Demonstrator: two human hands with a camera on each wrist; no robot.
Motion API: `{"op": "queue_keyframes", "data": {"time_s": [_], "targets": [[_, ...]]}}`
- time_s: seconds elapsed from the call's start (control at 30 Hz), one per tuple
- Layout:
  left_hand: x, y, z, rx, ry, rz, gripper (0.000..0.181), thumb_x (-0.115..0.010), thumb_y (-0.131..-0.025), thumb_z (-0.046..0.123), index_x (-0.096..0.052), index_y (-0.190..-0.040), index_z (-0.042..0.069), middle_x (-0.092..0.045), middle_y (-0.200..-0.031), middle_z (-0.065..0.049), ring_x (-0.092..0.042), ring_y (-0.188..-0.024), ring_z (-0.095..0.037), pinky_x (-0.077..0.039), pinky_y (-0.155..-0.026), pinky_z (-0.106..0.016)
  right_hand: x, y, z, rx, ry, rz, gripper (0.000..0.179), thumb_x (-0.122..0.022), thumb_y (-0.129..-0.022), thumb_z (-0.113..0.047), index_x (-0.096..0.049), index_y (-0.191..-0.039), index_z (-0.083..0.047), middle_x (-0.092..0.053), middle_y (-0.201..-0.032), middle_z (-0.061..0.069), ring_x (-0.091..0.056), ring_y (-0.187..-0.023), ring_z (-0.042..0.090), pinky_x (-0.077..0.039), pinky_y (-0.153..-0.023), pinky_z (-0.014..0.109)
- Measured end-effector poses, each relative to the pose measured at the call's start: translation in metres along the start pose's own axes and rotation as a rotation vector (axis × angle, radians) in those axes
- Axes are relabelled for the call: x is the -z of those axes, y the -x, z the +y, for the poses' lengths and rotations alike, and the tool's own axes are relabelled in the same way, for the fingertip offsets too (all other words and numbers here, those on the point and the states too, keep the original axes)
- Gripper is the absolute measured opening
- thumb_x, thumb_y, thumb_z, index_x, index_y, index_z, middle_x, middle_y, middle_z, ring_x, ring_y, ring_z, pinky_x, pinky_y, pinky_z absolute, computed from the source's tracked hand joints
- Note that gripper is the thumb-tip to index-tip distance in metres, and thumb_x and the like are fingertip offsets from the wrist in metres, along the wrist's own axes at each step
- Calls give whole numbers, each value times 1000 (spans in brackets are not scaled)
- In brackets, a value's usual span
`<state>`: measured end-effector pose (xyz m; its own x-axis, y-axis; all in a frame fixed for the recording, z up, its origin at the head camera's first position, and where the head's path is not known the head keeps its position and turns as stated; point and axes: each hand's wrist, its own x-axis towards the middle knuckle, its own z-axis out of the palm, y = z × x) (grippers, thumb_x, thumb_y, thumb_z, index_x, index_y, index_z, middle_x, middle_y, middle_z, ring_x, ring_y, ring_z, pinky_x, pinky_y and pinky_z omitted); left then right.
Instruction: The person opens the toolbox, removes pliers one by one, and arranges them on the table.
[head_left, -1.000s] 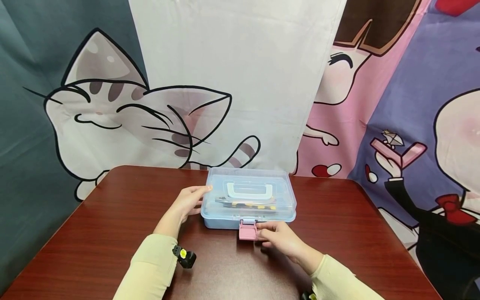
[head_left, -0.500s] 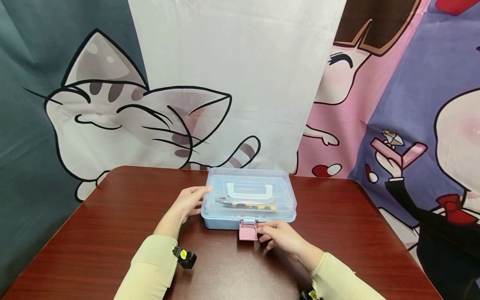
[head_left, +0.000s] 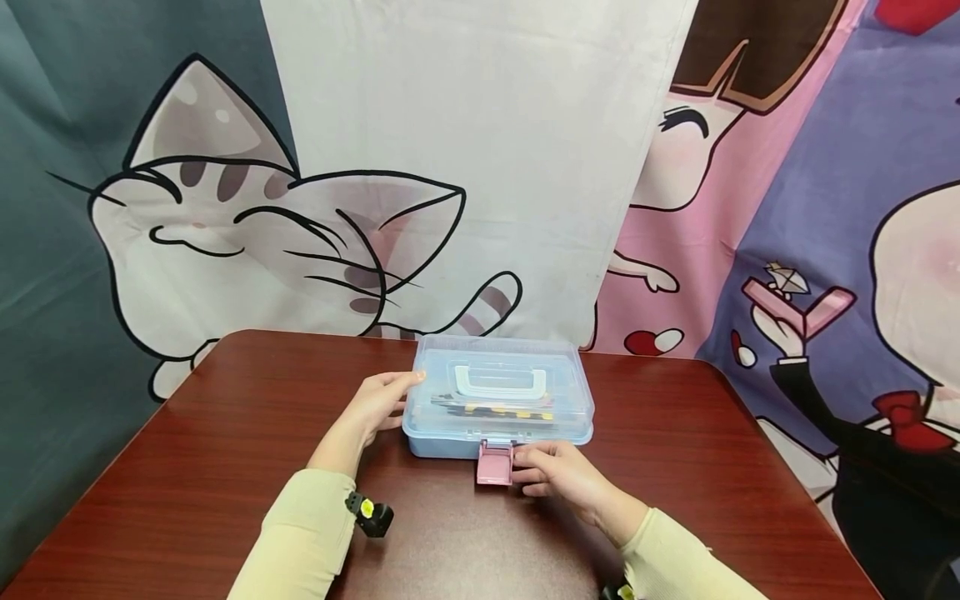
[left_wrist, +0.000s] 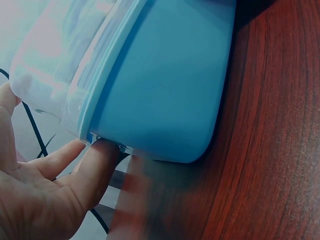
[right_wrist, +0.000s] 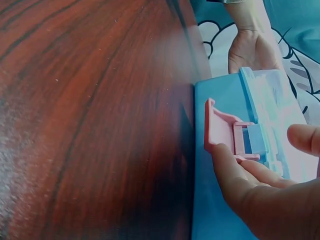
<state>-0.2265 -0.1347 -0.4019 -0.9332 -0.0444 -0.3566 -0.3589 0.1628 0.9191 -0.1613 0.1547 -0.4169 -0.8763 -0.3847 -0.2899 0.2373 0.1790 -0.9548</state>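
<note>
Blue box [head_left: 442, 448] lies left-right lengthwise, latch [head_left: 494, 467] nearward; left fingers [left_wrist: 98, 167] touch its end, right fingers [right_wrist: 229, 171] the latch (all relaxed).

Box base [left_wrist: 165, 85], smooth, opaque blue plastic with a soft sheen; lid [head_left: 498, 379], clear glossy plastic; clasp [right_wrist: 220, 125], solid pink plastic, smooth-faced; handle [head_left: 500, 394], pale plastic. Tabletop [head_left: 225, 458], red-brown wood grain, polished and reflective. Backdrop [head_left: 480, 100], printed matt cloth, faintly creased. Left sleeve [head_left: 300, 533], matt cloth.
</note>
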Motion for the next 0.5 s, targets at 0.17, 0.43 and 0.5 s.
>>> {"op": "queue_keyframes", "data": {"time_s": [0.17,0.43,0.5], "targets": [[0,0,0,-1,0,5,73,-65,-81,55,-48,-136,10,-55,-131,-14,-58,-112,-24,-58,-80,-33,0,3,2,7,-3,-23,49,-50,-94,-21,-46,-127,15,-55,-128,27,-60,-113,30,-53,-91,44],[0,0,-1,-7,2,1,73,-65,-82,55,-47,-136,10,-54,-133,-15,-58,-113,-25,-57,-81,-33,-1,5,6,12,0,-32,50,-53,-93,-19,-44,-130,13,-54,-126,22,-58,-108,20,-51,-94,44],[0,0,-1,-10,-1,-2,73,-65,-82,56,-48,-136,10,-54,-133,-15,-57,-113,-25,-57,-81,-33,0,6,6,16,22,-35,50,-54,-93,-19,-44,-131,12,-54,-127,22,-57,-107,18,-50,-94,45]]}}
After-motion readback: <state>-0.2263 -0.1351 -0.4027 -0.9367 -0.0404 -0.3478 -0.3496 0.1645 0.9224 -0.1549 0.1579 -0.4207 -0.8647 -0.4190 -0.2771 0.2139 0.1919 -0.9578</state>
